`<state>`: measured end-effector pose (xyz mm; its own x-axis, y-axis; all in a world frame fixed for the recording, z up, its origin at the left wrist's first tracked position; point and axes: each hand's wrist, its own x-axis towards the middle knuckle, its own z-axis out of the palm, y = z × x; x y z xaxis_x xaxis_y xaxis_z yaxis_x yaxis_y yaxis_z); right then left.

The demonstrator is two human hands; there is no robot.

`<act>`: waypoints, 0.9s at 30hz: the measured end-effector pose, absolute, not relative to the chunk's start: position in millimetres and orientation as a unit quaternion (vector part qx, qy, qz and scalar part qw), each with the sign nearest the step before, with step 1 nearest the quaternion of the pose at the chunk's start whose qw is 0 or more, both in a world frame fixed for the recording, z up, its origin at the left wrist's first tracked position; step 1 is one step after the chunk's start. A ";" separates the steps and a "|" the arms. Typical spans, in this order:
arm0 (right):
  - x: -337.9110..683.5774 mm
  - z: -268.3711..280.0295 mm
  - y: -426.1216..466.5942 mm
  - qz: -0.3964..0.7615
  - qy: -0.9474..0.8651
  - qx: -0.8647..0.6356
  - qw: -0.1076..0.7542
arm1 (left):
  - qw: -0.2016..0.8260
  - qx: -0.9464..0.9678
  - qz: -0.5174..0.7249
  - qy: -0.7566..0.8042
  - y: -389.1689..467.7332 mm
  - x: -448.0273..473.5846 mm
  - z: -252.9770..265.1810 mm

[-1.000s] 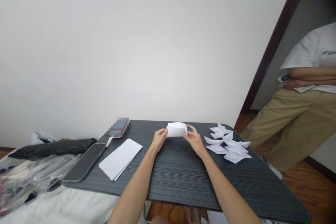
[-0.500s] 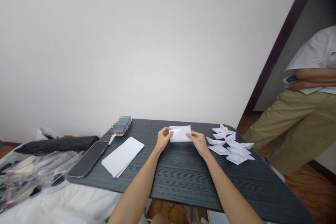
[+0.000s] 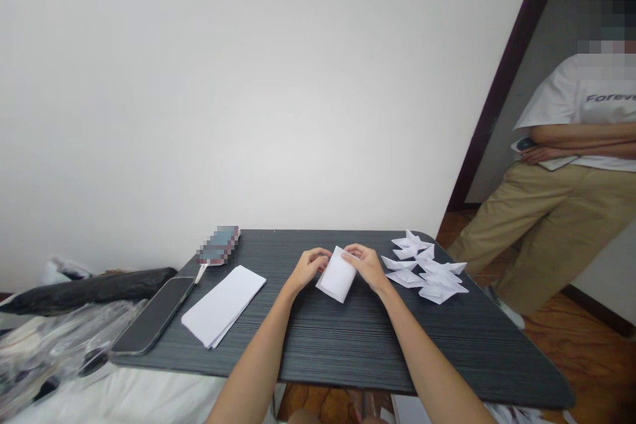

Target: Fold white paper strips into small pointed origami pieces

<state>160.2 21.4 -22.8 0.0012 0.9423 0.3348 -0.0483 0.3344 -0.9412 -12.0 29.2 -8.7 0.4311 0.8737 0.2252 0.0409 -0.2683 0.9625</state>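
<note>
A folded sheet of white paper (image 3: pixel 338 279) is tilted above the dark table (image 3: pixel 342 344), one end bent over so that its layers show at the lower edge. My right hand (image 3: pixel 368 267) pinches its upper right corner, thumb on the front and fingers behind. At the paper's left edge is my left hand (image 3: pixel 307 269), its fingers loosely curved and apart; whether the fingertips touch the paper I cannot make out. Several folded white paper boats (image 3: pixel 440 278) lie in a cluster to the right. A stack of white paper sheets (image 3: pixel 223 308) rests on the left.
A black phone (image 3: pixel 154 318) lies at the table's left edge, with a blurred-out device (image 3: pixel 218 246) and white cable behind it. Plastic bags (image 3: pixel 64 318) are piled beyond the left edge. A person (image 3: pixel 561 165) with folded arms stands at the right. A pale wall (image 3: pixel 318 93) rises behind.
The paper has turned from lying crosswise between both hands to a steep slant, with one end folded over. My left hand has loosened from its left end. The view has shifted slightly right.
</note>
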 end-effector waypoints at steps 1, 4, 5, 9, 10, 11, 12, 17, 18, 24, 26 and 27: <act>158.4 -21.2 19.7 0.426 -0.581 -0.386 0.576 | 0.508 0.670 0.424 0.336 29.2 -11.4 -8.0; 152.3 -16.4 14.9 0.435 -0.607 -0.364 0.556 | 0.483 0.670 0.450 0.340 28.2 -8.5 -7.4; 150.9 -15.0 13.7 0.435 -0.612 -0.360 0.554 | 0.467 0.676 0.456 0.342 27.5 -7.3 -7.7; 149.3 -11.0 11.1 0.416 -0.626 -0.356 0.556 | 0.426 0.679 0.478 0.360 25.6 -2.7 -10.5; 149.5 -10.5 10.9 0.411 -0.628 -0.357 0.556 | 0.418 0.678 0.481 0.366 25.6 -2.1 -11.2; 149.8 -10.3 10.9 0.408 -0.630 -0.358 0.555 | 0.412 0.677 0.484 0.371 25.7 -1.6 -11.8; 150.0 -10.3 11.0 0.407 -0.631 -0.358 0.555 | 0.406 0.677 0.487 0.374 25.8 -1.4 -12.2; 149.9 -11.2 11.0 0.400 -0.638 -0.359 0.551 | 0.382 0.681 0.495 0.382 25.7 -1.0 -12.4; 149.9 -11.2 10.8 0.399 -0.640 -0.359 0.550 | 0.374 0.682 0.496 0.385 25.4 -0.9 -12.3; 149.5 -11.6 10.7 0.396 -0.644 -0.357 0.548 | 0.312 0.708 0.497 0.393 23.0 -1.5 -13.1; 149.2 -12.1 10.9 0.396 -0.642 -0.358 0.550 | 0.294 0.717 0.496 0.392 22.0 -2.0 -13.7; 149.0 -12.3 11.1 0.395 -0.642 -0.358 0.551 | 0.288 0.719 0.496 0.392 21.5 -2.1 -13.9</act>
